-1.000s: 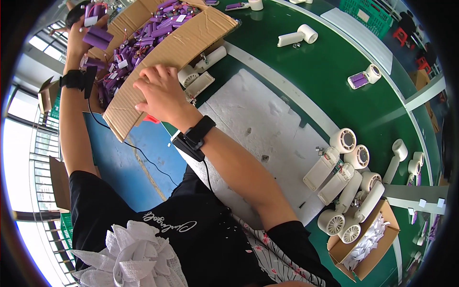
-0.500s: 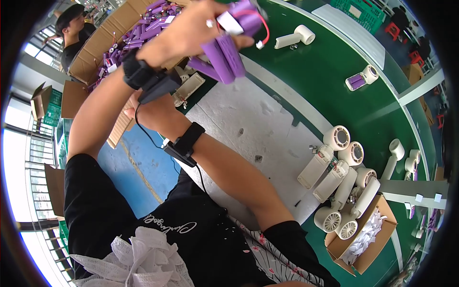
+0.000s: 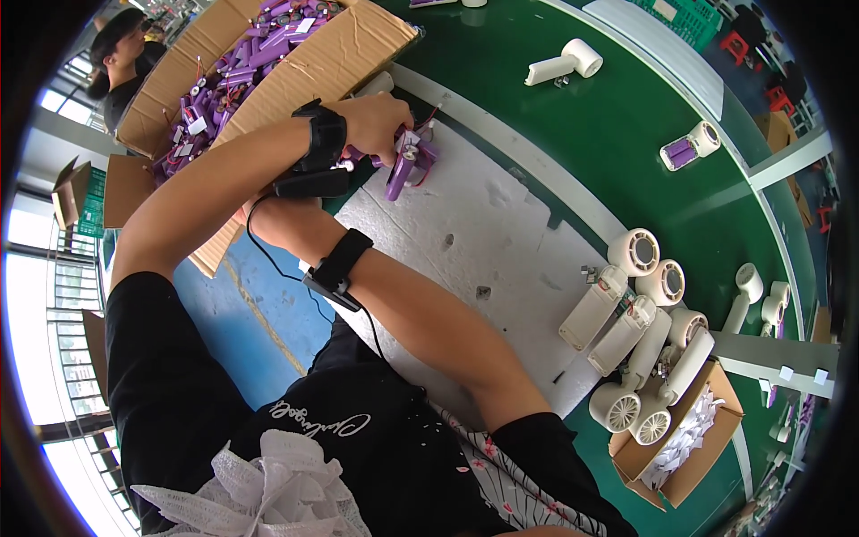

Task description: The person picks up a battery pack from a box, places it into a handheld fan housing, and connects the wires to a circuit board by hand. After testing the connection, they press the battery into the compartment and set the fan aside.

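On the bench, largest first:

Green table (image 3: 617, 143): it fills the upper right of the view, its edges bent by the lens.

Grey foam mat (image 3: 501, 242): it lies on the table in front of the person, under both forearms.

Cardboard box (image 3: 331, 63): open, at the upper left beyond the mat, piled with purple parts (image 3: 259, 54) and their thin wires.

White fan housings (image 3: 644, 331): a cluster of them lies at the right edge of the mat, round grilles facing various ways; two more white units lie well apart on the far table.

Small carton (image 3: 680, 465): at the lower right, just beside the cluster, holding white pieces.

Left hand (image 3: 376, 116): it crosses over the right forearm, a black wrist strap behind it. The fingers are curled shut around a bundle of purple pieces (image 3: 407, 161), held just above the far corner of the mat, near the box flap.

Bundle relative to fingers: its upper ends sit inside the closed grip; the lower ends stick out below and to the right of the knuckles, a red wire showing.

Right hand: hidden beneath the left arm, so its grip cannot be told; only its strapped wrist shows.
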`<move>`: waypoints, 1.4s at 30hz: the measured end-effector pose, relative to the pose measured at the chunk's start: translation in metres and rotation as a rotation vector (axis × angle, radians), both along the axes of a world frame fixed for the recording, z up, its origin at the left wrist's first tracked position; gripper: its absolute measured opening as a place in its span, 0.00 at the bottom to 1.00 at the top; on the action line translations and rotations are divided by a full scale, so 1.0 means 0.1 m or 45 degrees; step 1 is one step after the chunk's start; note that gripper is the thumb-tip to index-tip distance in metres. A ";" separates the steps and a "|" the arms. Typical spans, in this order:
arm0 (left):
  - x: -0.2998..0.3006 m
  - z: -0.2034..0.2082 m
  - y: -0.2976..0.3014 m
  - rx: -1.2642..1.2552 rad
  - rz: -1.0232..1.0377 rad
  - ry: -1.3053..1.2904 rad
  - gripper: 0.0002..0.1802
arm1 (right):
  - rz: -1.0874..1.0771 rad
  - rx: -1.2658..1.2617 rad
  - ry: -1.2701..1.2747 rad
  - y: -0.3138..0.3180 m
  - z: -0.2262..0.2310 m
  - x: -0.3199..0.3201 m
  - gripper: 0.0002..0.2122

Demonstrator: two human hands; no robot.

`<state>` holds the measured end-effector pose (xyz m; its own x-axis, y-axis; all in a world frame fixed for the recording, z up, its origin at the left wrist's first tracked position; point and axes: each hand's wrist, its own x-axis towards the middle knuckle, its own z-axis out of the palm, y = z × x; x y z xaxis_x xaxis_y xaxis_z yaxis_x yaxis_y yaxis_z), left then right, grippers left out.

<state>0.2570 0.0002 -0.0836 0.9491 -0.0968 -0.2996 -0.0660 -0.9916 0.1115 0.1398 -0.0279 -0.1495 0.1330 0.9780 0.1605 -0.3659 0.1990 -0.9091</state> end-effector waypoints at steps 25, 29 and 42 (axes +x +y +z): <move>-0.37 1.61 1.70 0.013 0.364 -0.477 0.34 | -1.057 0.547 -1.472 -0.40 0.53 0.27 0.17; -0.16 0.95 2.34 0.440 0.290 -0.569 0.41 | -1.009 0.511 -1.465 -0.43 0.52 0.31 0.16; 0.02 0.87 3.40 -0.286 0.573 -0.372 0.45 | -0.943 0.532 -1.414 -0.35 0.58 0.33 0.15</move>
